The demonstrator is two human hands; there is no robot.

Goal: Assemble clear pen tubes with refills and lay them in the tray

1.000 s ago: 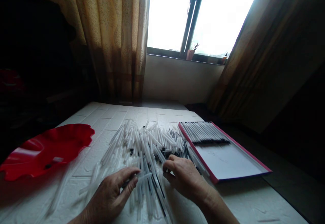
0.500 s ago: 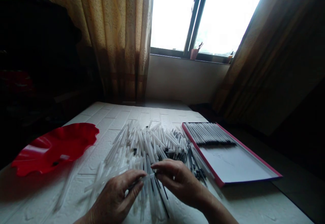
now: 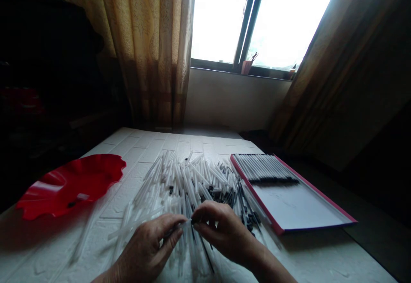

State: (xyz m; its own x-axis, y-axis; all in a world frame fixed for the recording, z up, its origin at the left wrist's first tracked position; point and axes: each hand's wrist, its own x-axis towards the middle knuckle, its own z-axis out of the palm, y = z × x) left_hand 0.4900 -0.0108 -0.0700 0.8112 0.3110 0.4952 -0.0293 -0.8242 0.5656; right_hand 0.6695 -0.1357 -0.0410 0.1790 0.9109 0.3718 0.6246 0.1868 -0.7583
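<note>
My left hand [image 3: 150,244] is closed, with thumb and forefinger pinching a clear pen barrel [image 3: 189,221] whose end sticks out past the fingertips. Right at that end, the fingertips of my right hand [image 3: 221,227] are pinched together. A small dark piece shows between them, too small and shaded to name. Beneath and beyond both hands spreads a loose pile of translucent pen barrels [image 3: 160,180]. Black refills and dark pen parts [image 3: 231,195] lie mixed in along its right side.
A red scalloped dish [image 3: 105,171] with a dark item inside stands at the left. On the right lies a pink-edged shallow box [image 3: 298,210], a row of pens [image 3: 266,167] across its far end. All rest on a white brick-patterned tabletop [image 3: 141,146] before a window.
My right hand has moved slightly left and its fingertips have closed in on the end of the barrel. My left hand keeps its hold in nearly the same place.
</note>
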